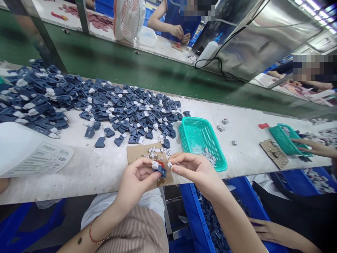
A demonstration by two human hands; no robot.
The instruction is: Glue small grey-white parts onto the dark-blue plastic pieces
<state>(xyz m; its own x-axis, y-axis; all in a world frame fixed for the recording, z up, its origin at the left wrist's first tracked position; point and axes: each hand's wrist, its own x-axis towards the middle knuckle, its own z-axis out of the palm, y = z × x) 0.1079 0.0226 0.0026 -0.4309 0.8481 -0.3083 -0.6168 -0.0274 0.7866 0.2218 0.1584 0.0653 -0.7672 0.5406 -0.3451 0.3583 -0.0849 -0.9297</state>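
My left hand [138, 177] pinches a dark blue piece [160, 170] that has a white part on its top left. Close to its right, my right hand [193, 168] holds a small white part [170, 164] between thumb and fingertips, a small gap away from the blue piece. Something red shows just behind the blue piece. Both hands are over a brown cardboard sheet [133, 154], on which several small white and grey parts lie. A green basket [184, 135] with small white parts at its near end stands right of the cardboard.
A large pile of blue pieces [142, 112] spreads over the table's left and back. A white bag or sheet [31, 151] lies left. At right, another person's hand [316, 147] reaches over a second green basket [280, 140]. A blue bin [192, 218] stands below the table edge.
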